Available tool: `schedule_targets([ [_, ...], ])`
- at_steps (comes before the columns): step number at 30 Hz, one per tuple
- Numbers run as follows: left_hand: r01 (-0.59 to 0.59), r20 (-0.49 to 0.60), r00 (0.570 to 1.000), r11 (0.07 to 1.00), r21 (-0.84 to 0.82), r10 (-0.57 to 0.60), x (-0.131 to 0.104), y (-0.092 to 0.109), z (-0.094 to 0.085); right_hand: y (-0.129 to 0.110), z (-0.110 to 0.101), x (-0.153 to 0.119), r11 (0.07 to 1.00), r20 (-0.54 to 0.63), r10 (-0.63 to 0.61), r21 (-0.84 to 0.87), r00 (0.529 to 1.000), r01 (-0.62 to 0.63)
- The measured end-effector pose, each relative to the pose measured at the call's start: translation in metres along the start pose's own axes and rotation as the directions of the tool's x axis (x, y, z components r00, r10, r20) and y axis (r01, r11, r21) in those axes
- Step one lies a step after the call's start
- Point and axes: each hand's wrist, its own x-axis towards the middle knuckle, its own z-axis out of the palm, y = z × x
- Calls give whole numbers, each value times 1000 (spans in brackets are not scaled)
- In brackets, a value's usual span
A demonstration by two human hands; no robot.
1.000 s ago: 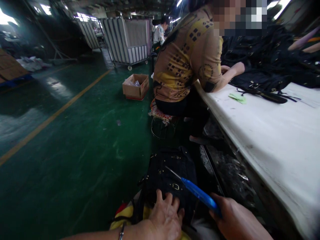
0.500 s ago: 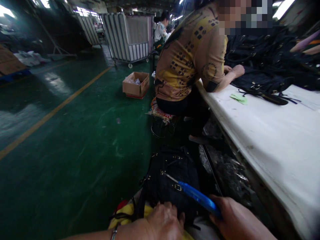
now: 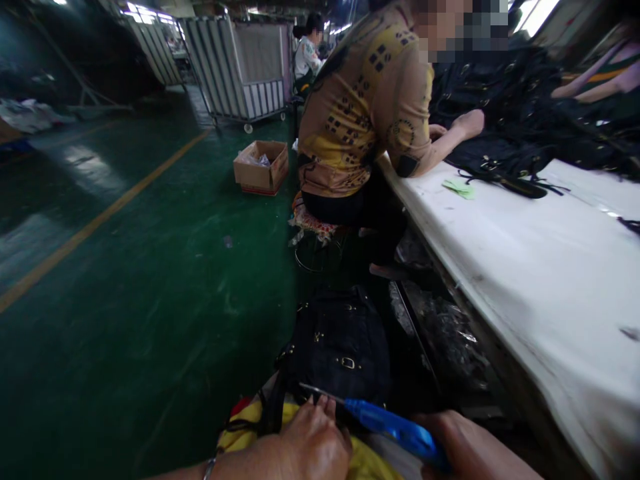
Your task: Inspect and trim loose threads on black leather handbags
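A black bag [image 3: 336, 347] with metal buckles lies low in front of me, partly on yellow cloth [image 3: 365, 463]. My left hand [image 3: 313, 440] rests at the bag's near edge, fingers curled on a strap or seam; a bracelet shows at the wrist. My right hand [image 3: 470, 450] holds blue-handled scissors [image 3: 390, 427] whose thin blades point left toward my left fingers and the bag's edge.
A long white table [image 3: 525, 247] runs along the right, with a pile of black bags [image 3: 515, 127] at its far end. A seated person in a patterned yellow shirt [image 3: 365, 113] works there. On the green floor stand a cardboard box [image 3: 261, 168] and a wheeled cart [image 3: 240, 70].
The scissors have dropped lower and nearer, their tips now at my left fingers. My left hand has slid back off the bag's top to its near edge. The view has shifted slightly right.
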Motion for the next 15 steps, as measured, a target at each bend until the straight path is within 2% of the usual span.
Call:
schedule_targets([
  [2,17,19,1000,999,-28,-16,3,1,-1,6,-2,6,999,-36,41,-18,999,-42],
  [5,24,51,998,999,-27,-23,5,5,-4,17,-6,20,969,-108,225,-83,968,-234],
  [7,72,61,996,997,-22,-70,6,8,-6,20,-7,28,968,-123,222,-90,967,-234],
  [10,95,61,994,995,9,-96,9,7,-4,20,-8,35,988,-111,130,-70,985,-138],
  [13,92,54,994,995,30,-94,16,-3,4,20,-10,36,964,-171,218,-118,961,-239],
  [15,14,7,1000,996,88,-15,20,-12,12,21,-10,34,956,-179,243,-122,953,-267],
])
